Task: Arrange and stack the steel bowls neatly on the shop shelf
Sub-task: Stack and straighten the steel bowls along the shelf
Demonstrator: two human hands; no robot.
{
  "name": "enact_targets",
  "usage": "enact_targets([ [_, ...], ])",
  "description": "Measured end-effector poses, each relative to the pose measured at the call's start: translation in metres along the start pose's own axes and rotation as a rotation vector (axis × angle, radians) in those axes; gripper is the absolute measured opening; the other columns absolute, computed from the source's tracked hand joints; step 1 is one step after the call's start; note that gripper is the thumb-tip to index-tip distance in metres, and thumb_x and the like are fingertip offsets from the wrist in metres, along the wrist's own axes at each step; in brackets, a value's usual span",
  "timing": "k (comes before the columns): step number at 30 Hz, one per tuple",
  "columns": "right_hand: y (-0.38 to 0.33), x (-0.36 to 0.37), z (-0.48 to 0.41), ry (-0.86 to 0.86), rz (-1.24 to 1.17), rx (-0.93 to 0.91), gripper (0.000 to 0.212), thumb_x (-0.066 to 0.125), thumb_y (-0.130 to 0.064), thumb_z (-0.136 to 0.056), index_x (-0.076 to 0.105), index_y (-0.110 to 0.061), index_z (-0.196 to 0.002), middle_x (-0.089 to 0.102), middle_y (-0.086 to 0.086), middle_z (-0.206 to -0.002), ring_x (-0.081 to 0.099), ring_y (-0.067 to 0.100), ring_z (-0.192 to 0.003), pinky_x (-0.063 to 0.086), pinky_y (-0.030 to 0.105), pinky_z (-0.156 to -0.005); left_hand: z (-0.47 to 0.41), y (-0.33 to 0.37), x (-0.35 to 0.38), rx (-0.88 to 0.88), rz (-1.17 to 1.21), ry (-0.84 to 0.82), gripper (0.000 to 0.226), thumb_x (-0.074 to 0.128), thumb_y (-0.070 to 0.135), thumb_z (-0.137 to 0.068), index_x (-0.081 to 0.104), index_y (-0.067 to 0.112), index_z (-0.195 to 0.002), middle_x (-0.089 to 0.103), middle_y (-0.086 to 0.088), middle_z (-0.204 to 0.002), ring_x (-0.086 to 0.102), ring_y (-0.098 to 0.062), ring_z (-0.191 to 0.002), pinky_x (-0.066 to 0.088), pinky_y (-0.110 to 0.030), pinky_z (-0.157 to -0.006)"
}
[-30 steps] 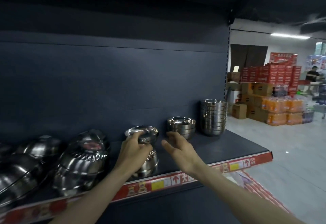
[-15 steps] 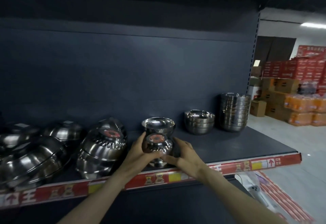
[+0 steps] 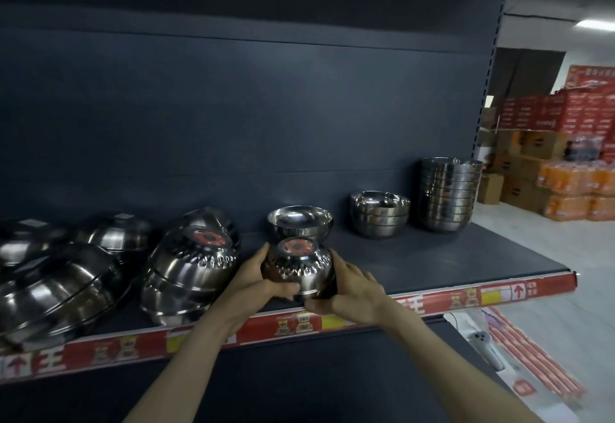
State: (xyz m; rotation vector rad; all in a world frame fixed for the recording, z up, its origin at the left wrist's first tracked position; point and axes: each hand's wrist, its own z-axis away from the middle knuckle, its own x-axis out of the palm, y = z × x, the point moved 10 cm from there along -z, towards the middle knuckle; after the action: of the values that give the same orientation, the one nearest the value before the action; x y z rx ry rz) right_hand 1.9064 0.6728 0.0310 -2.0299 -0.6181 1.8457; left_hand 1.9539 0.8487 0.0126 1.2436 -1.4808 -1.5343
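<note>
Left edge crops the big bowls; cartons (far right) blur.

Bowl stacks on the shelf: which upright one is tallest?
The far-right stack, many bowls high. The short stack to its left holds only a few bowls.

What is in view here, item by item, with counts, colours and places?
embossed bowl: 1, steel, red sticker on base, held at shelf front
plain bowl: 1, steel, upright behind it
short stack: 1, steel, further right
tall stack: 1, steel, shelf's right end
large bowls: several, steel, tilted, shelf's left
shelf: 1, dark, red strip on edge
cartons: many, red and brown, far right
drink packs: several, orange, beside cartons
left hand: 1, grips embossed bowl's left side
right hand: 1, grips its right side
</note>
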Motion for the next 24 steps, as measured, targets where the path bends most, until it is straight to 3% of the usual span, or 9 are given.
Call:
enact_targets([
  [3, -0.001, 0.001, 0.003, 0.006, -0.004, 0.0, 0.098, 0.079, -0.055, -0.084, 0.02, -0.041, -0.161, 0.046, -0.007, -0.16, 0.035, 0.022, -0.153, 0.022, 0.038, -0.123, 0.0, -0.004, -0.004, 0.007, 0.021, 0.002, 0.129, 0.099, 0.012, -0.063, 0.026, 0.017, -0.169, 0.076, 0.008, -0.13, 0.073, -0.004, -0.116, 0.056, -0.018, -0.089],
  [6, -0.003, 0.0, 0.004, 0.032, -0.014, -0.028, 0.095, 0.081, -0.058, -0.08, 0.027, -0.043, -0.157, 0.053, -0.009, -0.153, 0.044, 0.02, -0.147, 0.029, 0.039, -0.119, 0.001, -0.001, -0.004, 0.044, 0.035, 0.015, 0.128, 0.1, 0.02, -0.056, 0.035, 0.017, -0.166, 0.075, 0.005, -0.134, 0.071, -0.011, -0.124, 0.055, -0.032, -0.106],
  [9, -0.003, -0.004, 0.006, 0.07, -0.09, -0.041, 0.093, 0.083, -0.058, -0.074, 0.033, -0.046, -0.152, 0.062, -0.011, -0.14, 0.054, 0.018, -0.134, 0.039, 0.039, -0.112, 0.008, 0.008, -0.004, 0.092, 0.044, 0.046, 0.111, 0.101, 0.019, -0.055, 0.05, 0.011, -0.154, 0.079, -0.001, -0.127, 0.073, -0.02, -0.121, 0.054, -0.042, -0.11],
  [12, -0.001, -0.013, 0.009, 0.102, -0.236, -0.084, 0.087, 0.086, -0.053, -0.065, 0.044, -0.049, -0.141, 0.071, -0.013, -0.125, 0.065, 0.014, -0.119, 0.052, 0.043, -0.107, 0.019, 0.025, 0.003, 0.163, 0.027, 0.072, 0.077, 0.097, 0.015, -0.064, 0.067, 0.019, -0.135, 0.081, -0.005, -0.118, 0.076, -0.024, -0.114, 0.056, -0.041, -0.104],
  [15, 0.004, -0.026, 0.024, 0.138, -0.413, -0.147, 0.068, 0.09, -0.03, -0.074, 0.053, -0.051, -0.127, 0.078, -0.016, -0.112, 0.073, 0.006, -0.103, 0.059, 0.045, -0.101, 0.031, 0.046, 0.014, 0.235, 0.052, 0.085, 0.066, 0.094, 0.007, -0.077, 0.068, 0.022, -0.135, 0.081, -0.004, -0.117, 0.077, -0.021, -0.112, 0.056, -0.037, -0.102],
  [17, 0.009, -0.039, 0.04, 0.179, -0.473, -0.149, 0.069, 0.09, -0.03, -0.079, 0.053, -0.05, -0.133, 0.077, -0.014, -0.12, 0.072, 0.008, -0.11, 0.059, 0.046, -0.103, 0.039, 0.061, 0.027, 0.288, 0.078, 0.075, 0.061, 0.088, 0.006, -0.081, 0.068, 0.022, -0.137, 0.081, -0.003, -0.12, 0.076, -0.019, -0.115, 0.058, -0.029, -0.097],
  [19, 0.015, -0.053, 0.059, 0.225, -0.516, -0.137, 0.082, 0.09, -0.044, -0.078, 0.047, -0.046, -0.148, 0.073, -0.015, -0.13, 0.067, 0.008, -0.122, 0.056, 0.048, -0.107, 0.046, 0.074, 0.043, 0.326, 0.115, 0.06, 0.059, 0.086, 0.006, -0.083, 0.068, 0.022, -0.137, 0.081, -0.001, -0.121, 0.076, -0.017, -0.116, 0.059, -0.022, -0.089],
  [22, 0.026, -0.081, 0.088, 0.317, -0.525, -0.128, 0.096, 0.088, -0.064, -0.074, 0.039, -0.049, -0.156, 0.065, -0.019, -0.141, 0.056, 0.009, -0.136, 0.047, 0.047, -0.116, 0.054, 0.096, 0.072, 0.374, 0.145, 0.029, 0.054, 0.084, 0.009, -0.086, 0.068, 0.026, -0.135, 0.081, 0.006, -0.119, 0.074, -0.01, -0.117, 0.056, -0.022, -0.094],
  [24, 0.034, -0.104, 0.109, 0.39, -0.517, -0.12, 0.097, 0.087, -0.065, -0.074, 0.038, -0.049, -0.157, 0.062, -0.022, -0.144, 0.055, 0.006, -0.137, 0.045, 0.047, -0.118, 0.055, 0.106, 0.095, 0.383, 0.167, 0.008, 0.053, 0.085, 0.012, -0.087, 0.067, 0.03, -0.134, 0.081, 0.013, -0.117, 0.073, -0.003, -0.117, 0.053, -0.021, -0.098],
])
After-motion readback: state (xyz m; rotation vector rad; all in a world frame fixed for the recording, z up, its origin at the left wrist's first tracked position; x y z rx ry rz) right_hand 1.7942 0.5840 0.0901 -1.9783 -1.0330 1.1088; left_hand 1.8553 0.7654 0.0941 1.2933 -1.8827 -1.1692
